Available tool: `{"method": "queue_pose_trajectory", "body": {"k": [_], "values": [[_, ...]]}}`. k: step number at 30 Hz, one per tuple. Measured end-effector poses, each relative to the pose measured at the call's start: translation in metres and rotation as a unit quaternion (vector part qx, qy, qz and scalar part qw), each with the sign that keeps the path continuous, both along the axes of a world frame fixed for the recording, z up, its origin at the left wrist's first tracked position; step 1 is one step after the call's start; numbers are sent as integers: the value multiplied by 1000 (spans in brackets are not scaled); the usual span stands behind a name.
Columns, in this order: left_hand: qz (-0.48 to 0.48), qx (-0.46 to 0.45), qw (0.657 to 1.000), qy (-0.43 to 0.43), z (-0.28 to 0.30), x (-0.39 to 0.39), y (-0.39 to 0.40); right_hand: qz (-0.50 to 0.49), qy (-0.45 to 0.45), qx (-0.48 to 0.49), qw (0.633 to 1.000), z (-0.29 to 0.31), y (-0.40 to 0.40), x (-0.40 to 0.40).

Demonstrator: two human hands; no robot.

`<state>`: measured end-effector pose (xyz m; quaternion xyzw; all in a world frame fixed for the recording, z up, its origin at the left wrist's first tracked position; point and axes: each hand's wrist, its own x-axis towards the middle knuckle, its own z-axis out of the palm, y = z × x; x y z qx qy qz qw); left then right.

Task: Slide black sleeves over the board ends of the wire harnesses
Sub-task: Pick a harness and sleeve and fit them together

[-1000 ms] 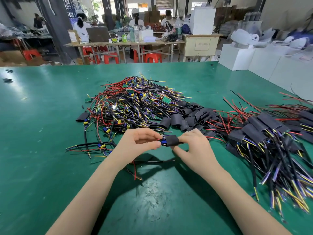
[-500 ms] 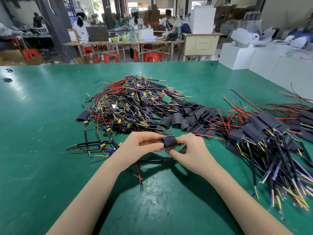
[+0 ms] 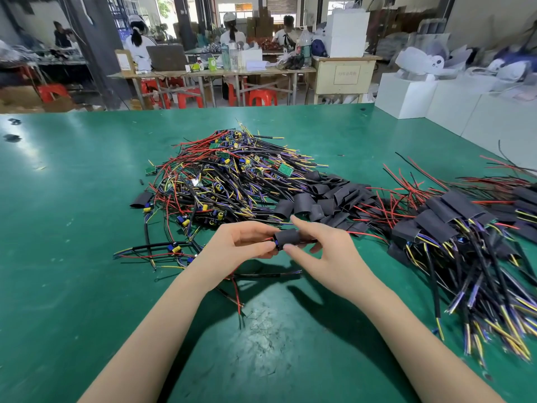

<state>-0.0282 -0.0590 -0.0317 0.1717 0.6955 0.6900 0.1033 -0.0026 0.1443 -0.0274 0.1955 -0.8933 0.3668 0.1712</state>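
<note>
A short black sleeve [image 3: 287,238] sits over the board end of a wire harness, held just above the green table [image 3: 72,286]. My left hand [image 3: 241,245] pinches the harness at the sleeve's left end, where a bit of blue shows. My right hand [image 3: 322,251] holds the sleeve from the right, thumb under it and fingers spread behind it. The harness's red and black wires [image 3: 232,289] hang down under my left wrist onto the table.
A pile of bare harnesses with small green boards [image 3: 226,181] lies behind my hands. Loose black sleeves [image 3: 322,199] lie beside it. Sleeved harnesses [image 3: 453,228] are heaped at the right. White boxes [image 3: 406,94] stand at the table's far right edge.
The sleeve has slid further left over the board end, covering most of the blue part. My right fingers have spread out behind the sleeve.
</note>
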Motion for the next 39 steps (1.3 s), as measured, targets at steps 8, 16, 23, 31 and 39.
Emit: {"method": "queue_pose_trajectory", "body": {"k": [8,16,23,31,39], "values": [[2,15,1000,-6,-5,2,3,-3,15,-23,1000,3,1,3],[1,33,999,-33,-7,0,4,-7,-3,-24,1000,1,0,2],[28,30,999,-20,-6,-2,3,-73,-2,-68,995,3,5,-1],[17,50,998,-35,-10,-2,3,-70,48,-56,995,2,-1,3],[11,35,999,-28,-13,-2,3,-74,34,-42,996,0,-1,4]]}}
